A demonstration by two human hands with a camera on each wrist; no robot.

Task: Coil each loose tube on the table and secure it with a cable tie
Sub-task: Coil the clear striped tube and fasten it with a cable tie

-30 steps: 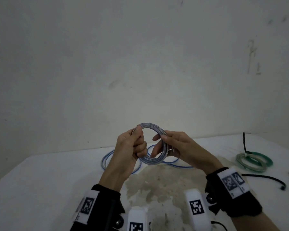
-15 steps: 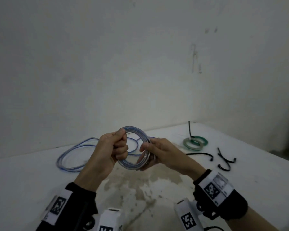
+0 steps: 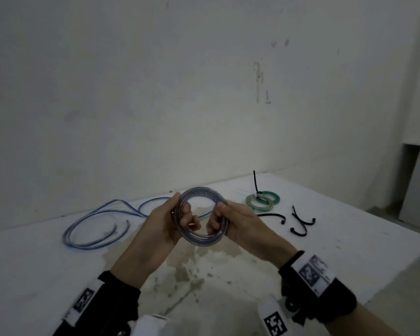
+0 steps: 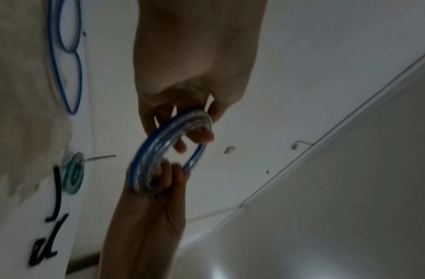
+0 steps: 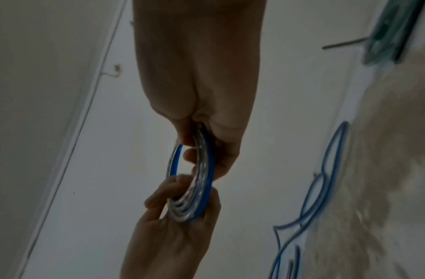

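I hold a coiled blue-and-clear tube (image 3: 200, 240) upright above the table (image 3: 34, 275). My left hand (image 3: 172, 214) grips its left side, thumb on the outside and fingers curled through the ring. My right hand (image 3: 216, 217) grips the right side in the same way. In the left wrist view the coil (image 4: 154, 151) runs from the left hand (image 4: 197, 130) to the right hand (image 4: 166, 181). The right wrist view shows the coil (image 5: 206, 169) between the right hand (image 5: 201, 149) and the left hand (image 5: 180, 211). No cable tie is on this coil.
A loose blue tube (image 3: 95, 229) sprawls over the far left of the table. A green coil (image 3: 262, 202) bound with a black cable tie lies at the far right. Loose black cable ties (image 3: 272, 215) (image 3: 301, 224) lie beside it. A stained patch (image 3: 204, 275) marks the table's middle.
The coil has turned so its open face looks more towards me, and both hands have shifted their grip along its sides. The head view has swung to the right.
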